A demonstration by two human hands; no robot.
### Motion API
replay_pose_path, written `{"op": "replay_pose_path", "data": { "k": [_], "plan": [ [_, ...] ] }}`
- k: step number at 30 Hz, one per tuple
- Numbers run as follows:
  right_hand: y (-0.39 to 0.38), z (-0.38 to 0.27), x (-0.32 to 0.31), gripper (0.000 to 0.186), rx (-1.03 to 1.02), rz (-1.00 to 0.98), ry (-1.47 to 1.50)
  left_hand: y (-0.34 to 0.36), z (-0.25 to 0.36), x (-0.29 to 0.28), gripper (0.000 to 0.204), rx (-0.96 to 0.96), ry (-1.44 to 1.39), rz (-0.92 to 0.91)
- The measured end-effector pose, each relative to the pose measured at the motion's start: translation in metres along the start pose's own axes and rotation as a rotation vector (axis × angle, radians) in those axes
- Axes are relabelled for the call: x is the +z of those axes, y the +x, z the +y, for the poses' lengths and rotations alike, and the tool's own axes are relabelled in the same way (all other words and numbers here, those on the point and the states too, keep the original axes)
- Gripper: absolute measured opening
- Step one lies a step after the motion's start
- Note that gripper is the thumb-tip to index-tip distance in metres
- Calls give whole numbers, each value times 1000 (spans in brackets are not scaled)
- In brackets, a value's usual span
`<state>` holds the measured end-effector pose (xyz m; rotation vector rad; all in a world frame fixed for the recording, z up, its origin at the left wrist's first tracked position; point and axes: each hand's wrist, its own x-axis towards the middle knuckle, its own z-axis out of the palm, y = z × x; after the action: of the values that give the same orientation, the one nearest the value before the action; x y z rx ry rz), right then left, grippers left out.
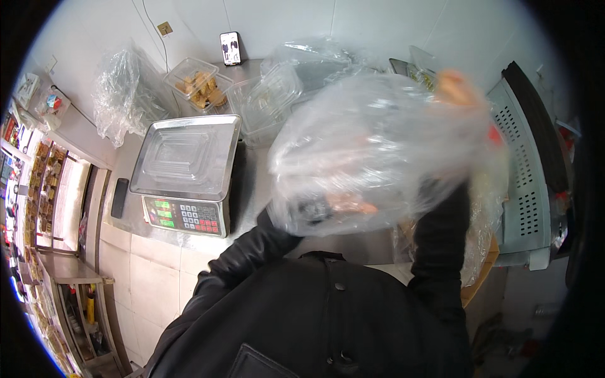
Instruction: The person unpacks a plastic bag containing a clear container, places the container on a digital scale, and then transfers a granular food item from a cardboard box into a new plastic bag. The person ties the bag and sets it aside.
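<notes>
While both hands work inside a blur of motion, a large clear plastic bag (378, 145) fills the centre and right of the frame, held up above the surface (252, 170). The left hand (350, 203) shows through the film at the bag's lower edge, near the middle of the frame; its fingers look closed on the plastic, though the film and blur make that a judgement rather than a plain sight. The right hand (455, 88) is raised at the upper right, at the bag's top corner, and seems to pinch the film there, again softened by blur. So the bag's long axis runs on a slant from lower centre to upper right, stretched between the two grips, with the left hand nearer the body and the right arm reaching up and away in a black sleeve.

To the left of the bag, well apart from either hand, stands a weighing scale (186, 170) with a steel pan and a keypad front. Behind it, toward the upper centre, lie clear plastic containers (200, 85), one holding brownish food, and a phone (230, 48) leans upright against the wall. A second crumpled clear bag (120, 94) sits at the upper left.
</notes>
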<state>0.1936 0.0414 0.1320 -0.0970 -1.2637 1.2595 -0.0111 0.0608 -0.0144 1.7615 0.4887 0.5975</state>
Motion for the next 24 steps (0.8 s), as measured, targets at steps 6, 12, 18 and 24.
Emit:
{"op": "replay_pose_path", "data": {
  "k": [6, 12, 18, 24],
  "plan": [
    [-25, 18, 1, 40, 257, -35, -856, 22, 11, 23, 66, 46, -924, -72],
    [-60, 47, -43, 43, 266, 449, -471, 21, 31, 39, 49, -70, -1185, 40],
    [-126, 106, -30, 40, 437, 420, -449, 23, 43, 47, 47, -254, -1292, -58],
    [-153, 76, -47, 36, 398, 474, -587, 12, 44, 32, 41, -35, -1157, -89]
  ]
}}
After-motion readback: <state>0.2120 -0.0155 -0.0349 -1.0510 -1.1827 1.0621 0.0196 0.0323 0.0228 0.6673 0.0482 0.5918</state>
